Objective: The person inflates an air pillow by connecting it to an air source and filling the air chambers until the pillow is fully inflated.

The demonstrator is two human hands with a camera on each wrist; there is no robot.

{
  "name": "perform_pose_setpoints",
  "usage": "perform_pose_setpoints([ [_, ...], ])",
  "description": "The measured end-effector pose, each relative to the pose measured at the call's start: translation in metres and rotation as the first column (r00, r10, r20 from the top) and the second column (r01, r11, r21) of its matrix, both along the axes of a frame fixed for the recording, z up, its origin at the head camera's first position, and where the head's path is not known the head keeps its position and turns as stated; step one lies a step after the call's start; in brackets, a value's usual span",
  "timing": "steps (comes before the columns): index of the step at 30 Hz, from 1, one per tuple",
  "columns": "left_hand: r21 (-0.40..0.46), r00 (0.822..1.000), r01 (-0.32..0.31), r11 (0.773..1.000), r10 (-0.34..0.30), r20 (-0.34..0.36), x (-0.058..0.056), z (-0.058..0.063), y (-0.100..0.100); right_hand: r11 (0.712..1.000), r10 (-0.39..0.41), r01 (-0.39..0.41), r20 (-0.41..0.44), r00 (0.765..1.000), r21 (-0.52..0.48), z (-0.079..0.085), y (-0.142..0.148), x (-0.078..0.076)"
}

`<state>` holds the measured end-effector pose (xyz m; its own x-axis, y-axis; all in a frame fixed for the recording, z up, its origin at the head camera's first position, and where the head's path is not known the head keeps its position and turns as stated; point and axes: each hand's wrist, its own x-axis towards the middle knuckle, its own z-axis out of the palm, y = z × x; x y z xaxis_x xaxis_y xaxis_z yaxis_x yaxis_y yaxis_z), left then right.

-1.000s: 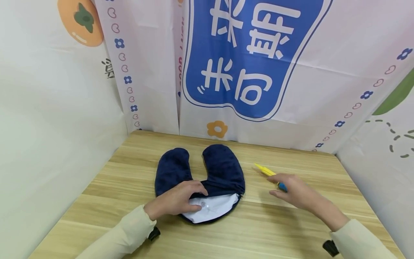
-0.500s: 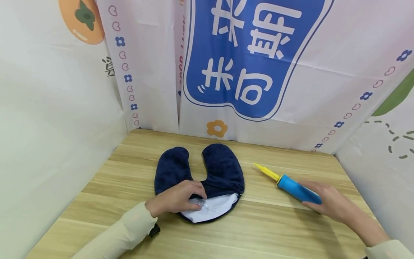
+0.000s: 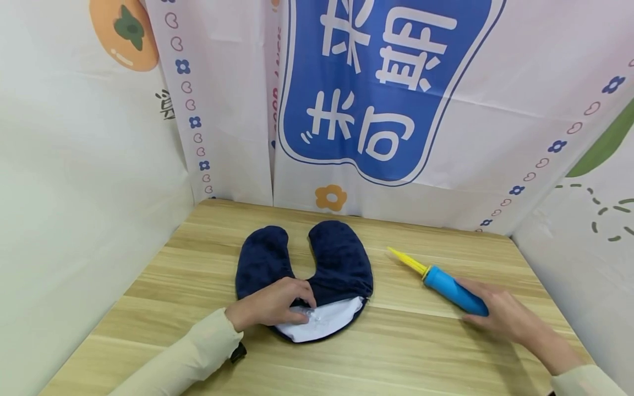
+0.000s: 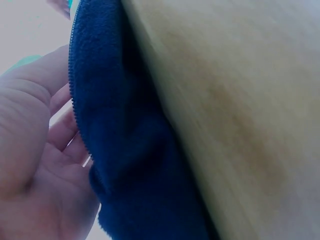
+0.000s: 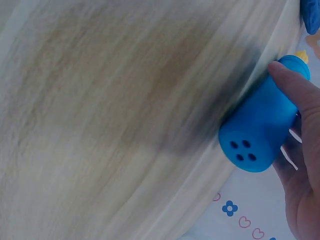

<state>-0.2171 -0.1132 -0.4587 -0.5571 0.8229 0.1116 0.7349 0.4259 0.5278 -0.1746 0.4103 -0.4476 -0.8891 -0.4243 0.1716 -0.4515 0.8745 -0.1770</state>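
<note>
A navy U-shaped neck pillow (image 3: 342,253) lies on the table, its two ends toward the back wall. Along its near curve the zipped cover gapes, baring a white inner bladder (image 3: 332,322) with a clear valve (image 3: 313,314) by the left fingertips. My left hand (image 3: 277,302) lies at this opening, thumb toward the white part, fingers bent at the navy edge; whether they pinch the cloth is hidden. In the left wrist view the zipper edge (image 4: 82,120) crosses before the fingers. My right hand (image 3: 500,313) grips the rear of a blue hand pump (image 3: 453,291), yellow nozzle pointing away.
A wood-grain table (image 3: 391,352) bears everything. Printed white cloth walls (image 3: 238,137) rise along its back and both sides. The pump rests to the right of the pillow, some distance apart from it.
My right hand has moved back and right, from over the pump's middle to its rear end, uncovering the blue barrel. The left hand and pillow have hardly moved.
</note>
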Motion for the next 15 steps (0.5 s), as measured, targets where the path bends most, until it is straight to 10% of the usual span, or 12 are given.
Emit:
perform_pose_setpoints([
  [15, 0.004, 0.998, -0.017, 1.000, 0.017, 0.063, -0.002, -0.005, -0.001, 0.999, -0.029, 0.029, -0.002, 1.000, -0.021, -0.010, -0.013, 0.001],
])
